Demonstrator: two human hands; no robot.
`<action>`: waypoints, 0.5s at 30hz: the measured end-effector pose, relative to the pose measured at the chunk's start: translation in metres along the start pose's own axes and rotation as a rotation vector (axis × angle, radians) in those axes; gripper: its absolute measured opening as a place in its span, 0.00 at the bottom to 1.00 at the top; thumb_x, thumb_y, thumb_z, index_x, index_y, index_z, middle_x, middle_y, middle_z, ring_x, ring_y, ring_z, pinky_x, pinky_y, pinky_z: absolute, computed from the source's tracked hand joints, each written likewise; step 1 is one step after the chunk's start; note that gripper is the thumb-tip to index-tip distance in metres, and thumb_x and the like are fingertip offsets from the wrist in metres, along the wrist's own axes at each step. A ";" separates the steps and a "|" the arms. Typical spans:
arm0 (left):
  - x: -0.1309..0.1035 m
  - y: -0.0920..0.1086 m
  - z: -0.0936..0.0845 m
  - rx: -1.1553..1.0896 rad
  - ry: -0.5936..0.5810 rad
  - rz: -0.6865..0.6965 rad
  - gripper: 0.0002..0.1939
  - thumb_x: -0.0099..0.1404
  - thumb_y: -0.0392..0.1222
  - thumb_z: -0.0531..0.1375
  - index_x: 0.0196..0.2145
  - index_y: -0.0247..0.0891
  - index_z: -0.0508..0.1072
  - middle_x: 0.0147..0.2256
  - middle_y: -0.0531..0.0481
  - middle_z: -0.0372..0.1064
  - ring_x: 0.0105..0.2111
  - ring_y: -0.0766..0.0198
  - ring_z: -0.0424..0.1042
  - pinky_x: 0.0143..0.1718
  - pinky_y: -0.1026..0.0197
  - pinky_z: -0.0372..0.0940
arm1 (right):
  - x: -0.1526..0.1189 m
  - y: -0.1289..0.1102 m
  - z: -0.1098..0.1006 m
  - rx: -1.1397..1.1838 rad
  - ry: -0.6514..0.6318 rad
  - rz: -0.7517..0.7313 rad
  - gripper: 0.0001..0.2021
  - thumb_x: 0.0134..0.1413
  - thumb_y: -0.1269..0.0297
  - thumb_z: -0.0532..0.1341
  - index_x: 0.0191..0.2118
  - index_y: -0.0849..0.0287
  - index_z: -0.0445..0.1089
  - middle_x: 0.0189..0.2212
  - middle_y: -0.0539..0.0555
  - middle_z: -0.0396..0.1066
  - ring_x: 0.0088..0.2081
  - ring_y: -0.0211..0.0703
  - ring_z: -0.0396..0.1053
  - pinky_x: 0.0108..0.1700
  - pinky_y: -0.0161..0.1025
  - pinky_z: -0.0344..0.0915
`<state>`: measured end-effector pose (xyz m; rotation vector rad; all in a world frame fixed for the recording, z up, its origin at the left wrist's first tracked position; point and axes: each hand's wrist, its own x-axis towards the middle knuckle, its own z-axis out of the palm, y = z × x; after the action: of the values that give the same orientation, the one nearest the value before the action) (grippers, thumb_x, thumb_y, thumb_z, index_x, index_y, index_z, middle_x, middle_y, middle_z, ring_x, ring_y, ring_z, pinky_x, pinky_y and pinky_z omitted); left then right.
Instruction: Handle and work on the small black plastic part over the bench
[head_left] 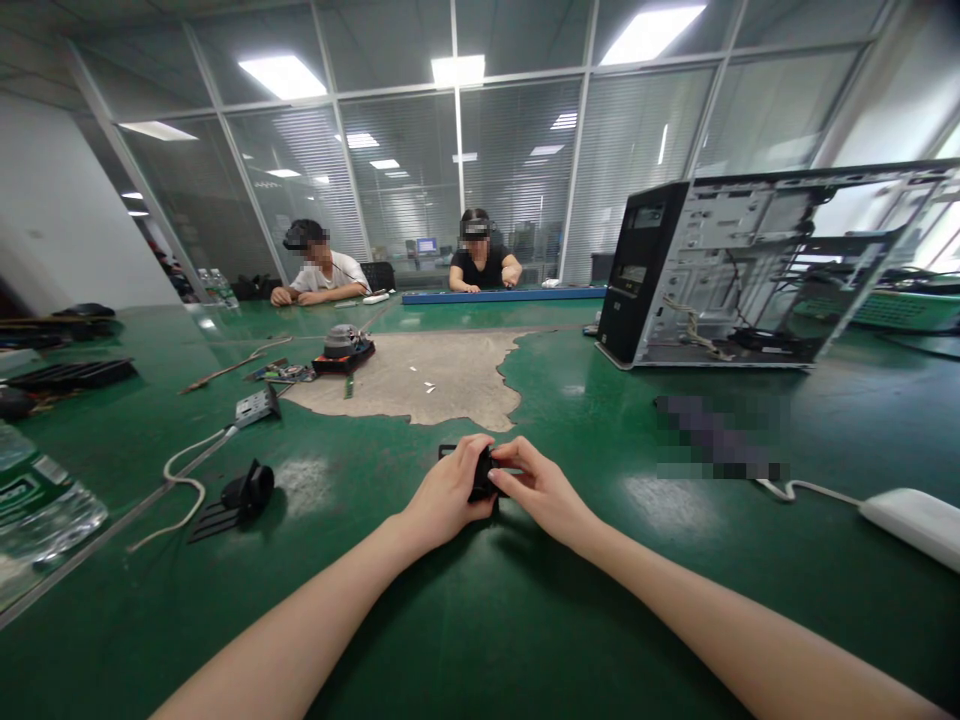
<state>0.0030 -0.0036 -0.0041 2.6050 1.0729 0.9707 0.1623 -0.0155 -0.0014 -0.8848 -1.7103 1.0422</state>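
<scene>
A small black plastic part [481, 482] is between my two hands, just above the green table at the centre. My left hand [448, 490] is closed around its left side, and a flat black slotted end [446, 450] sticks out beyond the fingers. From the right, my right hand [536, 485] pinches the part's edge with thumb and fingertips. Much of the part is hidden by my fingers, so its exact kind does not show. Left of my hands lies another black plastic piece [251, 487] with a round collar and flat prongs.
An open computer case [652, 270] stands at the right, near a white power strip [911, 525]. On the left are a water bottle [45, 500], a metal box with a cable [256, 405] and a heatsink fan [343, 345]. Two people sit across the green table [570, 600].
</scene>
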 end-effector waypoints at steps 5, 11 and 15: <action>0.000 0.002 -0.001 -0.015 -0.005 -0.010 0.31 0.49 0.32 0.57 0.49 0.40 0.50 0.46 0.45 0.54 0.44 0.58 0.62 0.43 0.53 0.61 | 0.003 0.001 0.000 -0.028 0.043 0.021 0.10 0.48 0.64 0.57 0.38 0.57 0.60 0.37 0.52 0.64 0.40 0.39 0.65 0.41 0.39 0.66; 0.000 0.001 0.000 -0.025 -0.003 -0.027 0.31 0.48 0.32 0.57 0.49 0.41 0.50 0.46 0.46 0.55 0.44 0.57 0.62 0.44 0.52 0.60 | 0.003 -0.002 -0.002 -0.009 -0.032 0.055 0.10 0.48 0.66 0.56 0.39 0.58 0.60 0.35 0.52 0.65 0.38 0.38 0.66 0.41 0.39 0.66; 0.000 0.001 -0.001 -0.018 -0.012 -0.020 0.32 0.48 0.32 0.57 0.50 0.41 0.49 0.48 0.45 0.54 0.45 0.57 0.61 0.45 0.52 0.59 | 0.001 -0.002 -0.001 -0.006 -0.006 -0.016 0.08 0.46 0.66 0.58 0.35 0.57 0.61 0.36 0.50 0.63 0.40 0.38 0.65 0.42 0.38 0.66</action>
<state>0.0031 -0.0043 -0.0033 2.5777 1.0796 0.9550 0.1630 -0.0156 0.0013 -0.8706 -1.7238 1.0307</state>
